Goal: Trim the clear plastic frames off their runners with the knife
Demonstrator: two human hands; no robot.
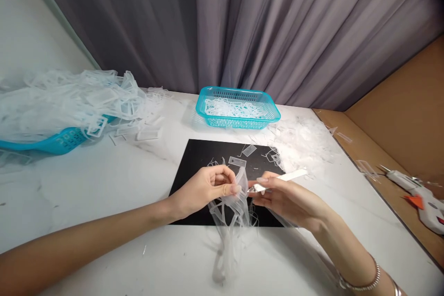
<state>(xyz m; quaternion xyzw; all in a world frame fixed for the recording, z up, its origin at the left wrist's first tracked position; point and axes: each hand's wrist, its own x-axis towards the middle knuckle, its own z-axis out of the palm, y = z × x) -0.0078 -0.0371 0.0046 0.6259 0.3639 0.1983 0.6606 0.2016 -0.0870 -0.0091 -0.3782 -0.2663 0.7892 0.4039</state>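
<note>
While two bare hands meet over one black mat, the left hand pinches a limp clear plastic strip bundle that hangs onto the white table, and the right hand grips a slim white-handled blade against it. Two turquoise baskets hold more offcuts: one basket behind the mat, one overflowing basket at left. Grey curtains back the scene; one glue gun lies at right.

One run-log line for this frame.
left hand: holds clear plastic strips | right hand: holds white blade tool at strips | under: black mat | behind: teal basket
</note>
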